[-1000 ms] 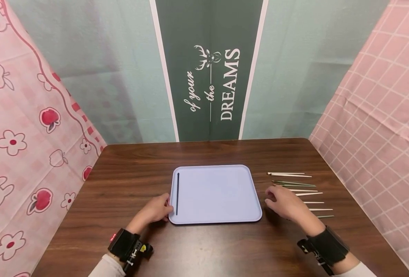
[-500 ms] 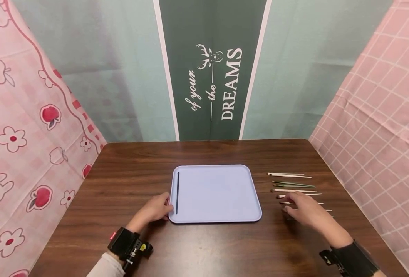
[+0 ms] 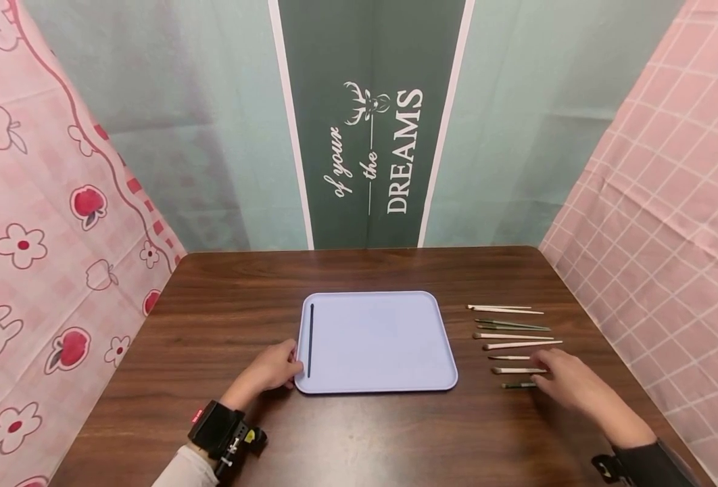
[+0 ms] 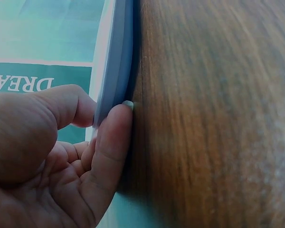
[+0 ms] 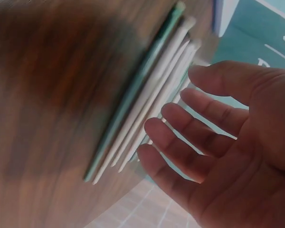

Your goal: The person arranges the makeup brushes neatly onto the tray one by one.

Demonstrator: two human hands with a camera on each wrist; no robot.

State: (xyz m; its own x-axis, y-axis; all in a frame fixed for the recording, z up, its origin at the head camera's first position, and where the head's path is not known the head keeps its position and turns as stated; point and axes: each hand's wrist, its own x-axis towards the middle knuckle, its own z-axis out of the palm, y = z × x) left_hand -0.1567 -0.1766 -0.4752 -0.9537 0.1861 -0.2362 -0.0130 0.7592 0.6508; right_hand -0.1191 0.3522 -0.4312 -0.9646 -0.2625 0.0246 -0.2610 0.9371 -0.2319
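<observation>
My left hand (image 3: 272, 366) pinches the left rim of a pale lavender tray (image 3: 377, 338) near its front corner. The left wrist view has the tray's edge (image 4: 116, 61) between thumb and fingers. A thin black stick (image 3: 311, 340) lies along the tray's left side. To the right, my right hand (image 3: 572, 382) hovers over the handle ends of the nearest makeup brushes, a dark green brush (image 3: 517, 385) and a pale-handled brush (image 3: 511, 370). In the right wrist view, the fingers (image 5: 173, 142) are spread and loosely bent, holding nothing; the brushes (image 5: 147, 90) lie beyond them.
Further pale brushes (image 3: 517, 336) and green brushes (image 3: 511, 325) lie in a row towards the back of the brown wooden table (image 3: 359, 439). Hanging cloths stand close around it: pink at left (image 3: 42, 270) and right (image 3: 657, 237), green at the back (image 3: 365, 230).
My right hand has moved right and towards me, from beside the tray to the handles of the nearest brushes, uncovering the brush heads. The left hand keeps its hold on the tray.
</observation>
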